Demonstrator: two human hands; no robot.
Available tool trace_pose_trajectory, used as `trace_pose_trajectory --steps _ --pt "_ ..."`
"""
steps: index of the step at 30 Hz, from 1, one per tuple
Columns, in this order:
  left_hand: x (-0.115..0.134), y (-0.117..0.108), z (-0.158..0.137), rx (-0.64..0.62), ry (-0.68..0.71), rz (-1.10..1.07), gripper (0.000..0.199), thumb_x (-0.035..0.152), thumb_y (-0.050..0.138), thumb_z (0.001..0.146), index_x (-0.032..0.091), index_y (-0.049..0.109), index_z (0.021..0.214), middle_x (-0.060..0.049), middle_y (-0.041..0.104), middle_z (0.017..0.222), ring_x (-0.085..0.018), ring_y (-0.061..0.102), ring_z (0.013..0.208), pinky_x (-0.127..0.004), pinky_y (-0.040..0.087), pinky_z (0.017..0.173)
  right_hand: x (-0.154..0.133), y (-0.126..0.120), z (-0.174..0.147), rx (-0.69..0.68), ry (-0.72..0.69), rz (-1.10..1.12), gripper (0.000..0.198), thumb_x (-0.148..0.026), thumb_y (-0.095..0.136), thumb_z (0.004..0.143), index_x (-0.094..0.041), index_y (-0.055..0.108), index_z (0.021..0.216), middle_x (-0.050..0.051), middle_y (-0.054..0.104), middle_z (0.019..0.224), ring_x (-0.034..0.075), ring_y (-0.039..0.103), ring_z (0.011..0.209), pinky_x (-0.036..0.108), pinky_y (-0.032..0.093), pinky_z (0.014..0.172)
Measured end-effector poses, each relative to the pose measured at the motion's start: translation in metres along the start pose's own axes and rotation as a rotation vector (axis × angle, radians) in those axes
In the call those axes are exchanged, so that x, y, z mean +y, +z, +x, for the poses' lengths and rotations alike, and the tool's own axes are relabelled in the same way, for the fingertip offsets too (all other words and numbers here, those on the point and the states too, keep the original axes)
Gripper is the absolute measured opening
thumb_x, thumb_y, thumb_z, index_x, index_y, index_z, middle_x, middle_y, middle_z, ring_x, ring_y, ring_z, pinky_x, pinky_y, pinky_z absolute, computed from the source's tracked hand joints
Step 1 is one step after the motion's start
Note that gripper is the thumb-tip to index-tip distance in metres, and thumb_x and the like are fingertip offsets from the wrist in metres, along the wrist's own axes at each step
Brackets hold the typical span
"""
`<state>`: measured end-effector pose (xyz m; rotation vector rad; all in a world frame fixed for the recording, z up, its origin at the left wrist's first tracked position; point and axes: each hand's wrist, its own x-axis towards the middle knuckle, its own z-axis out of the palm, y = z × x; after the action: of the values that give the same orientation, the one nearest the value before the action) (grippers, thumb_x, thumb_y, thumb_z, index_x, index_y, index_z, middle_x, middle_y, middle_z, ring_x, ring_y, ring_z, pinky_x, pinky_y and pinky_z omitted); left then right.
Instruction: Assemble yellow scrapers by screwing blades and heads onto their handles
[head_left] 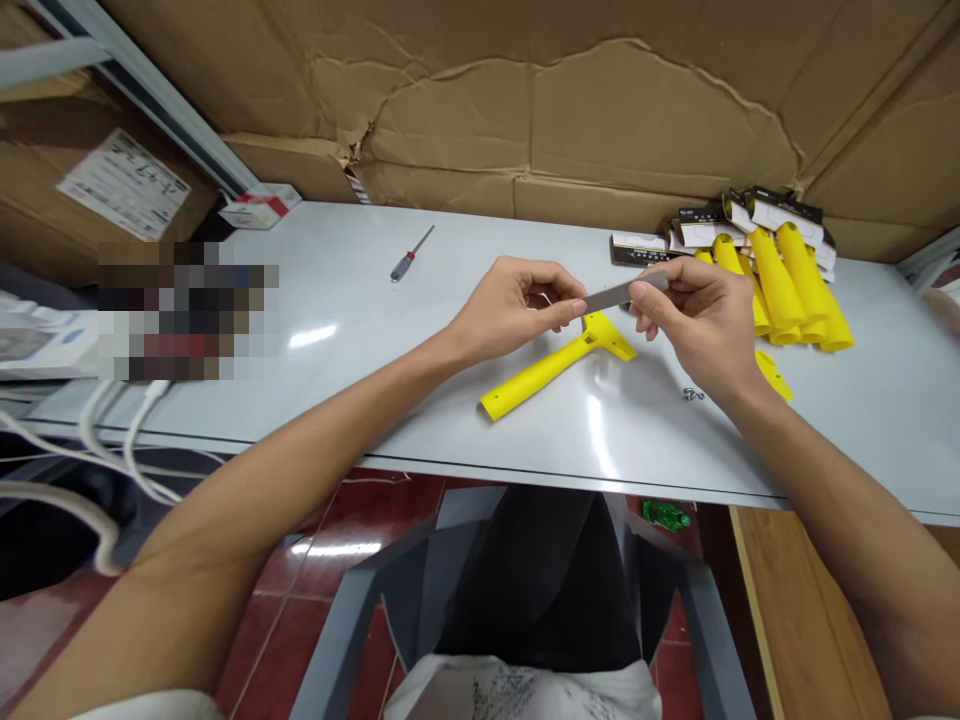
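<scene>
Between my two hands I hold a flat grey metal strip [611, 297], like a scraper blade. My left hand [525, 297] pinches its left end between thumb and fingers. At the other end, my right hand [694, 310] grips it the same way. Below the strip lies a yellow plastic T-shaped scraper handle [541, 375] on the table, touched by neither hand as far as I can see. Several small screws [693, 395] lie under my right wrist. Part of another yellow piece [774, 375] shows beyond that wrist.
A screwdriver [412, 254] lies at the back of the white table [360, 300]. Several yellow handles [806, 285] and black-and-white card sleeves [784, 215] are piled at right. Cardboard [450, 120] lines the back. White cables [135, 440] hang at left beside a small box [261, 205].
</scene>
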<state>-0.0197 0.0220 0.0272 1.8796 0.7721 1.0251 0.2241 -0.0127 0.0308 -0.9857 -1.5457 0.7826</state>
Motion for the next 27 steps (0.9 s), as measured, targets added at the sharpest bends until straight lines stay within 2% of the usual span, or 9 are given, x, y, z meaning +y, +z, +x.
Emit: trace_pose_trajectory --steps 7,14,17,22,27 --pt "0.005 0.000 -0.001 -0.090 -0.043 -0.024 0.025 0.042 0.088 0.092 0.018 0.079 0.088 -0.004 0.078 0.086 -0.011 0.069 0.074 -0.023 0.062 0.071 -0.003 0.002 -0.003 -0.005 0.006 -0.004 0.027 -0.046 0.093 0.091 -0.024 0.079 0.085 0.000 0.072 0.071 0.013 0.063 0.059 0.030 0.057 0.053" --pt "0.009 0.001 -0.002 -0.078 -0.055 0.028 0.007 0.024 0.081 0.079 0.018 0.079 0.082 -0.002 0.078 0.080 -0.011 0.069 0.071 -0.023 0.060 0.070 -0.005 0.004 -0.004 -0.046 0.000 0.025 0.026 -0.044 0.095 0.089 -0.025 0.078 0.083 -0.001 0.071 0.071 0.013 0.062 0.058 0.031 0.055 0.052" --pt "0.010 0.001 -0.002 -0.094 -0.084 0.045 0.007 0.023 0.077 0.075 0.018 0.079 0.080 -0.002 0.078 0.078 -0.012 0.069 0.070 -0.023 0.059 0.068 -0.004 0.004 -0.004 -0.065 0.011 0.047 0.023 -0.043 0.096 0.088 -0.025 0.081 0.087 0.000 0.073 0.074 0.013 0.063 0.059 0.031 0.055 0.051" --pt "0.010 0.001 -0.003 -0.149 -0.115 -0.012 0.007 0.021 0.074 0.073 0.018 0.077 0.078 -0.001 0.075 0.073 -0.011 0.067 0.066 -0.023 0.056 0.065 -0.001 0.003 -0.005 -0.125 -0.006 0.118 0.018 -0.044 0.092 0.094 -0.026 0.087 0.097 -0.001 0.074 0.073 0.013 0.063 0.056 0.031 0.055 0.050" --pt "0.011 0.002 -0.004 -0.188 -0.121 -0.036 0.007 0.020 0.074 0.072 0.019 0.076 0.078 -0.001 0.075 0.074 -0.012 0.068 0.069 -0.025 0.055 0.067 -0.003 0.003 -0.005 -0.175 0.032 0.146 0.027 -0.051 0.096 0.089 -0.027 0.089 0.100 0.000 0.076 0.075 0.013 0.063 0.057 0.032 0.057 0.049"
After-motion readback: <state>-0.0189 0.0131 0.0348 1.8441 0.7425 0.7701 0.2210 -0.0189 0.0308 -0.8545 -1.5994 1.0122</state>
